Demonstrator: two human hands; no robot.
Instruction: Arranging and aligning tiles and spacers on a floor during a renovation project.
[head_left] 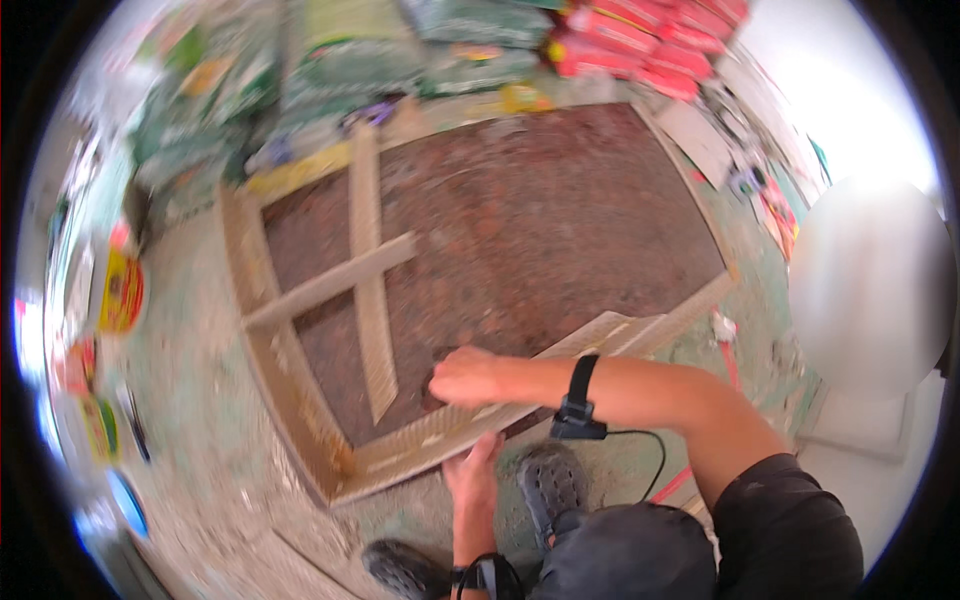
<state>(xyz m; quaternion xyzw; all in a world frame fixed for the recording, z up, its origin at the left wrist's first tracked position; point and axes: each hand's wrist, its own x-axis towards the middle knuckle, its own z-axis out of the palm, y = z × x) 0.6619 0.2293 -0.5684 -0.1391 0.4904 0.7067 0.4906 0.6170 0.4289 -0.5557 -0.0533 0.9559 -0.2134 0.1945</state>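
The cupped left hand (470, 478) and curled right hand (464, 378), pinch unclear, seemingly adjust the near tan, ribbed, cardboard-like strip (400, 450), calling for steady pressure.

The panel (540, 220) is mottled reddish brown, its edging (285, 370) pale tan, the bags (355, 70) green, the packets (655, 45) pinkish red.

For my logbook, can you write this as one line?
Left hand: outside near side of frame; right hand: curled, inside it; two strips: crossed over brown board

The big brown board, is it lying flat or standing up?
Flat: the brown board faces up, with two pale strips lying across it.
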